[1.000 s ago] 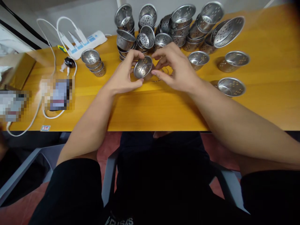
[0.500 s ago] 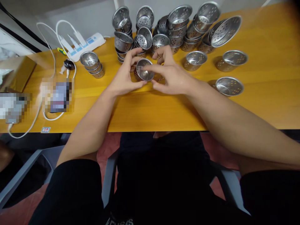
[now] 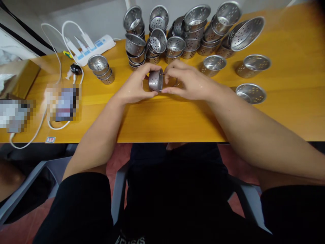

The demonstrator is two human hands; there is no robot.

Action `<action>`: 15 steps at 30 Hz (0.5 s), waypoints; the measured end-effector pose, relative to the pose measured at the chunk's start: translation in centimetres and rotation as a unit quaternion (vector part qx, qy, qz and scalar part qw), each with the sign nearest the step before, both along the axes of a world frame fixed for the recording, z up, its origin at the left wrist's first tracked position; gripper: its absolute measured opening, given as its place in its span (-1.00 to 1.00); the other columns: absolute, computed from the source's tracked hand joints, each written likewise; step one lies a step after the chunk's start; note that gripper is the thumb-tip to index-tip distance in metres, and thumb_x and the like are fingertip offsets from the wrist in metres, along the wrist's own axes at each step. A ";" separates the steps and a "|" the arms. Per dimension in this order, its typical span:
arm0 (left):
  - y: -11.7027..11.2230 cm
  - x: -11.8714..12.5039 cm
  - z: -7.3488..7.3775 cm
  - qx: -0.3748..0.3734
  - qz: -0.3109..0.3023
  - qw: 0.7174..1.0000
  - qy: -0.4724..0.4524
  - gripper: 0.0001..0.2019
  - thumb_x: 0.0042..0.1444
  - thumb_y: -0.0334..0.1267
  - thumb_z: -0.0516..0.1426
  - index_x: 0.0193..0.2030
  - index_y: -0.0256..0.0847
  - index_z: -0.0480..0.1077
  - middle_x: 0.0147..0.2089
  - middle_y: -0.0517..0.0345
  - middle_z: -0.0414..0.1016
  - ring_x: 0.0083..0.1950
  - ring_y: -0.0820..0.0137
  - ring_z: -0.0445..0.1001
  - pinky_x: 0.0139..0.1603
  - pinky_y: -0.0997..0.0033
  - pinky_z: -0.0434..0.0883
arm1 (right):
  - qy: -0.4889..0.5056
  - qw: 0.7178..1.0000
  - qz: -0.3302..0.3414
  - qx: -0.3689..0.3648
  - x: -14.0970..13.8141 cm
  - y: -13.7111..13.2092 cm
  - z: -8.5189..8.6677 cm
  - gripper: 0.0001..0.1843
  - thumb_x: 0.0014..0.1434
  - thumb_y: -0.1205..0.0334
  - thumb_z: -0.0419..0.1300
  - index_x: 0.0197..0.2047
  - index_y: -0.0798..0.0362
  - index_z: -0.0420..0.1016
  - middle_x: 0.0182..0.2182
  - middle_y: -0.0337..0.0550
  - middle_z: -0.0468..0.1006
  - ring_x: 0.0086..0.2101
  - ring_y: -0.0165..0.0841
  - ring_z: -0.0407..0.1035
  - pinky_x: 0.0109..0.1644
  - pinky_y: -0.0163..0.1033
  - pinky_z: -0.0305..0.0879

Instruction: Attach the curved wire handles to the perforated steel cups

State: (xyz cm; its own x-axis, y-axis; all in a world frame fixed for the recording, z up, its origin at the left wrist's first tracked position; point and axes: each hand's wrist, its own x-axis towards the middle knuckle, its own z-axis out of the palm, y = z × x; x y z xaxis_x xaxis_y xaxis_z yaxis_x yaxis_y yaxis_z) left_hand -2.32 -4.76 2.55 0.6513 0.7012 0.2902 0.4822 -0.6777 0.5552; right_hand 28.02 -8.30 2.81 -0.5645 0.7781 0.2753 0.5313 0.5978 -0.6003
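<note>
My left hand (image 3: 138,84) is closed around a small perforated metal cup (image 3: 154,81), thumb below and fingers behind. The cup lies tipped on its side above the table, its mouth turned to the right. At the cup's rim, the bent fingertips and thumb of my right hand (image 3: 181,79) pinch close together. A thin wire (image 3: 177,82) shows beneath the right fingers; whether it is joined to the cup I cannot tell. Just behind both hands stand stacks of similar perforated cups (image 3: 175,46).
Three single perforated cups stand at right, one of them a near cup (image 3: 251,94). A short cup stack (image 3: 101,69) is at left, beside a white power strip (image 3: 98,49) with plugs and cables. A blurred device (image 3: 66,104) and a cardboard box (image 3: 22,78) lie farther left.
The held cup has turned from mouth up toward me to mouth facing right. My right index finger has drawn out of the cup to its rim.
</note>
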 end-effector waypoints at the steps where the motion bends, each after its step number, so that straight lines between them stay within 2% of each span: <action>1: 0.2 0.0 -0.3 0.013 -0.005 1.000 -0.008 -0.13 0.23 0.25 0.45 0.60 -0.02 0.48 0.60 -0.01 0.65 0.54 -0.06 0.58 0.65 -0.38 0.55 | 0.004 1.000 0.000 -0.001 0.0 0.0 -0.1 -0.27 0.36 -0.83 0.38 0.27 -0.56 0.80 0.30 -0.07 0.77 0.41 0.40 0.50 0.60 0.65 0.49; 6: 0.6 -0.2 -0.7 0.049 -0.023 0.998 -0.036 -0.25 0.20 0.01 0.54 0.51 0.00 0.56 0.53 -0.08 0.71 0.54 -0.10 0.66 0.60 -0.32 0.67 | 0.020 1.000 -0.010 0.009 -0.3 0.2 -0.5 -0.35 0.41 -0.79 0.39 0.14 -0.50 0.82 0.26 -0.09 0.78 0.41 0.35 0.49 0.62 0.57 0.48; 9: 0.7 -0.4 -0.6 0.063 -0.020 0.997 -0.047 -0.30 0.16 -0.12 0.51 0.47 0.03 0.60 0.51 -0.10 0.74 0.53 -0.14 0.69 0.60 -0.34 0.68 | 0.024 1.000 -0.011 0.012 -0.3 0.2 -0.5 -0.36 0.43 -0.77 0.38 0.15 -0.48 0.85 0.23 -0.04 0.78 0.40 0.39 0.51 0.59 0.62 0.49; 11: 0.8 -0.5 -0.6 0.062 -0.004 0.997 -0.042 -0.29 0.14 -0.10 0.53 0.45 0.09 0.61 0.49 -0.09 0.75 0.52 -0.17 0.71 0.60 -0.36 0.67 | 0.029 0.999 -0.016 0.014 -0.4 0.1 -0.3 -0.37 0.41 -0.75 0.39 0.18 -0.53 0.87 0.21 -0.03 0.80 0.41 0.46 0.51 0.55 0.70 0.49; 15: 0.9 -0.9 -0.1 0.047 0.041 0.997 -0.042 -0.20 0.12 0.03 0.59 0.50 0.15 0.56 0.52 -0.10 0.72 0.52 -0.19 0.71 0.57 -0.33 0.67 | 0.053 0.996 -0.056 0.036 -0.8 -0.3 0.1 -0.50 0.42 -0.68 0.40 0.24 -0.78 0.87 0.19 -0.14 0.84 0.46 0.50 0.46 0.52 0.81 0.43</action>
